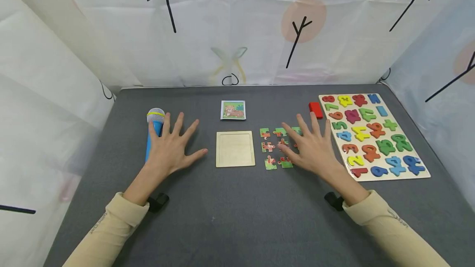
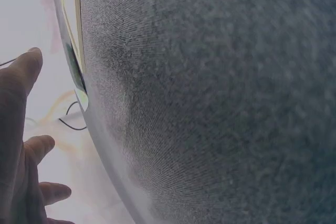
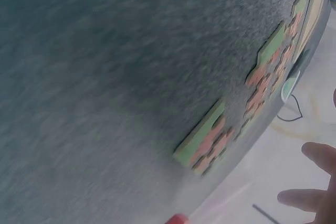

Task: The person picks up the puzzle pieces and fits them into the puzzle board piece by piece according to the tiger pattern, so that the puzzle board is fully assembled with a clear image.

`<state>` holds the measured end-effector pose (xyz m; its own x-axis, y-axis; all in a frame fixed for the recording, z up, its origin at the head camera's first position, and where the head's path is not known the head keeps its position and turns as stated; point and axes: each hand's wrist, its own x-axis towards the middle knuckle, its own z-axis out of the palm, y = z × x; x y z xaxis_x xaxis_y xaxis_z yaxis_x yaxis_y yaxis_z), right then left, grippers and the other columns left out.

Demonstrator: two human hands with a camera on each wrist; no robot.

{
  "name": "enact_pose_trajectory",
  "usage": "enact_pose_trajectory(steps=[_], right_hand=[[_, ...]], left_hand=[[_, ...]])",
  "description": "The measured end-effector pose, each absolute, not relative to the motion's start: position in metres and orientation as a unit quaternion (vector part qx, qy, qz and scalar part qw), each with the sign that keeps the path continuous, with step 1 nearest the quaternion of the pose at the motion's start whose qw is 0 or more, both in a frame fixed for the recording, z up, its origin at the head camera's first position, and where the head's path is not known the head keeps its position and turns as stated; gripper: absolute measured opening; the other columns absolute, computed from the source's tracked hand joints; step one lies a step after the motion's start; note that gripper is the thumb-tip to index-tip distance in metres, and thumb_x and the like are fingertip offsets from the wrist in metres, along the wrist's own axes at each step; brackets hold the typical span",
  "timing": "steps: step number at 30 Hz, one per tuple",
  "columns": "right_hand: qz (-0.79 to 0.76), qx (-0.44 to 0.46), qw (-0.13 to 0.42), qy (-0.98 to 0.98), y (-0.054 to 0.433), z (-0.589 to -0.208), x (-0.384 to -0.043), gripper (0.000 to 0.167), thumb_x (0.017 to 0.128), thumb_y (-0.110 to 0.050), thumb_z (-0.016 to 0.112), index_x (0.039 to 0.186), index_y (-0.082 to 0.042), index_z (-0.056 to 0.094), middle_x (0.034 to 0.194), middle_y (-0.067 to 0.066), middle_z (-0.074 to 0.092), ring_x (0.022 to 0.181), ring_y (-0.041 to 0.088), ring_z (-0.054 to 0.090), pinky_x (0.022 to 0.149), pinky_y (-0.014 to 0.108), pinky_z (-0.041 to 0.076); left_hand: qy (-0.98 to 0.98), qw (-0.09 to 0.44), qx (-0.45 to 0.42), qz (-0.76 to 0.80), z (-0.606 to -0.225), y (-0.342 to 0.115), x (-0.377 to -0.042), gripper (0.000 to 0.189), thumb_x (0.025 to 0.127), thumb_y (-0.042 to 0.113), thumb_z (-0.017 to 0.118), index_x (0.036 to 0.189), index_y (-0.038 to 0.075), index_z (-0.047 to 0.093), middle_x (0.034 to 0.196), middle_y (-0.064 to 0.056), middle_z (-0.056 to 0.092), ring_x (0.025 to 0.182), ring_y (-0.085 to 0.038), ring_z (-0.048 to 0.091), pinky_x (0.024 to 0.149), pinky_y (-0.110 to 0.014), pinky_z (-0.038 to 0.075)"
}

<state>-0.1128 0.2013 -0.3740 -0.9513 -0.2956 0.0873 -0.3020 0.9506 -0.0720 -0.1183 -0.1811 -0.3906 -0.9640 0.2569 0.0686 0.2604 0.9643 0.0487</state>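
My left hand [image 1: 168,147] is spread with straight fingers, palm down, and overlaps a blue toy microphone [image 1: 157,126] in the head view. My right hand [image 1: 313,147] is spread the same way over the right side of several jigsaw pieces [image 1: 268,146], hiding part of them. Green and pink pieces [image 3: 265,56] show below the fingers in the right wrist view. Between the hands lies a square wooden puzzle tray [image 1: 235,149] with a raised rim. Behind it is a small picture card [image 1: 233,110] showing an animal on green. Neither hand holds anything.
At the right lies a wooden board [image 1: 375,139] filled with colourful number and letter shapes. A red block [image 1: 316,110] touches or nearly meets its left back corner. The grey table [image 1: 230,217] ends at a white printed curtain [image 1: 230,24] behind and at both sides.
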Motion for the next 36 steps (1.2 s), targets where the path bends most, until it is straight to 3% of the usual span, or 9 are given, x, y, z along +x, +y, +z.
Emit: enact_pose_trajectory(steps=[5,11,16,20,27,36], right_hand=[[0.054,0.163,0.028,-0.985,0.19,-0.374,-0.119,0.069,0.095,-0.056,0.062,0.154,-0.022,0.048,0.163,0.024,0.035,0.155,0.052,0.015,0.118,0.078,0.008],[0.067,0.166,0.0,-0.984,0.175,-0.377,-0.128,0.069,0.097,-0.057,0.06,0.155,-0.022,0.047,0.163,0.023,0.036,0.155,0.05,0.019,0.118,0.078,0.012],[0.085,0.167,-0.022,-0.982,0.165,-0.379,-0.136,0.065,0.098,-0.054,0.06,0.152,-0.02,0.051,0.158,0.024,0.042,0.153,0.05,0.026,0.118,0.076,0.018],[0.088,0.174,-0.031,-0.98,0.158,-0.38,-0.143,0.062,0.098,-0.051,0.063,0.149,-0.016,0.055,0.15,0.024,0.051,0.147,0.048,0.036,0.114,0.073,0.03],[0.112,0.184,-0.059,-0.975,0.147,-0.379,-0.155,0.055,0.096,-0.041,0.07,0.142,-0.012,0.061,0.136,0.022,0.06,0.13,0.045,0.051,0.095,0.062,0.05],[0.129,0.182,-0.084,-0.971,0.139,-0.382,-0.167,0.044,0.094,-0.028,0.074,0.132,-0.007,0.069,0.129,0.021,0.065,0.112,0.041,0.058,0.076,0.049,0.055]], left_hand=[[-0.991,0.006,-0.135,-0.026,-0.39,-0.178,-0.121,0.093,0.087,0.077,0.056,0.162,0.028,0.031,0.169,-0.021,0.024,0.155,-0.052,0.016,0.115,-0.081,0.012],[-0.983,-0.057,-0.157,-0.072,-0.391,-0.174,-0.125,0.099,0.086,0.075,0.061,0.163,0.024,0.028,0.168,-0.024,0.024,0.154,-0.053,0.02,0.122,-0.066,0.024],[-0.975,-0.077,-0.174,-0.116,-0.394,-0.169,-0.126,0.104,0.081,0.075,0.067,0.163,0.023,0.029,0.167,-0.021,0.028,0.152,-0.049,0.03,0.111,-0.068,0.039],[-0.968,-0.077,-0.194,-0.139,-0.395,-0.165,-0.129,0.107,0.077,0.074,0.072,0.161,0.019,0.034,0.164,-0.017,0.035,0.148,-0.043,0.039,0.101,-0.068,0.047],[-0.957,-0.095,-0.224,-0.16,-0.401,-0.157,-0.134,0.111,0.072,0.07,0.08,0.157,0.012,0.039,0.157,-0.015,0.042,0.143,-0.039,0.043,0.102,-0.066,0.048],[-0.955,-0.102,-0.238,-0.147,-0.405,-0.152,-0.143,0.111,0.07,0.067,0.083,0.154,0.008,0.043,0.153,-0.017,0.045,0.14,-0.041,0.044,0.105,-0.065,0.045]])
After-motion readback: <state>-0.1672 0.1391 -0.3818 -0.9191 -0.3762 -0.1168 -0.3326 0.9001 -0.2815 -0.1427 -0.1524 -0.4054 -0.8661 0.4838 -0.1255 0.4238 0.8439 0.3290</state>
